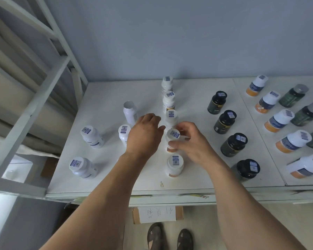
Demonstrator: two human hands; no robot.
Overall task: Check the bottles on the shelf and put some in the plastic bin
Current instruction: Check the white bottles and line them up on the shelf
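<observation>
While the head camera looked down over the white shelf (116,177), the person's right hand (192,143) had curled its thumb and fingers around a white bottle with an orange band (172,141), fourth back in a single file of like bottles running from the front edge toward the rear wall. The next bottle in that file (175,166) stood just in front of it, nearer the front edge, and another (170,117) just behind. The left hand (144,134) hovered just beside the held bottle, fingers loosely bent, holding nothing as far as could be seen; whether it brushed a neighbouring white bottle (124,134) could not be told.

Judging by look, the bottle was rigid plastic, light, with a smooth and somewhat slippery body; a hold around the body below the cap, as the right hand had it, seemed soundest, since the file stood close and a careless lift could knock a neighbour over.

Dark bottles (224,121) stood in a row toward the right, and more white-capped ones (278,120) on the adjoining panel near the right edge. No plastic bin was in view.
</observation>
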